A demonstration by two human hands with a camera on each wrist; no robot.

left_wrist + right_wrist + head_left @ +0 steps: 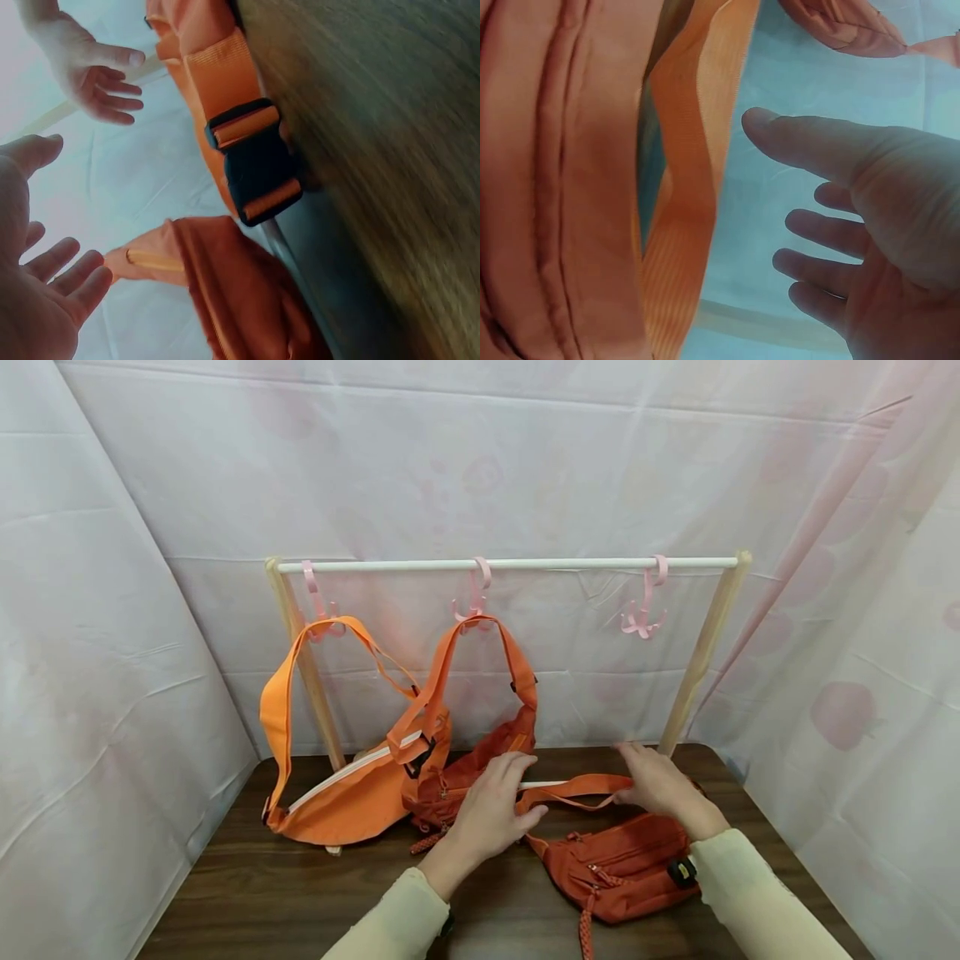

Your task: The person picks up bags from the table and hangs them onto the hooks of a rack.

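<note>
A rust-orange waist bag [626,864] lies on the table at the right, its orange strap [581,787] looped behind it. My right hand [663,785] is above the bag, at the strap's right end, fingers extended. In the right wrist view the thumb and fingers are spread beside the strap [694,150], apart from it. My left hand [495,806] hovers left of the bag, fingers loosely extended and holding nothing. A second rust waist bag [487,756] hangs by its strap from the middle pink hook [477,597], partly hidden behind the left hand. A black buckle [259,165] shows in the left wrist view.
A bright orange bag [352,802] with a white zip hangs from the left pink hook [315,597]. The right pink hook [642,610] bears no bag. A white rail [562,563] on wooden posts stands along the brown table's [247,893] back. Pale curtains surround it.
</note>
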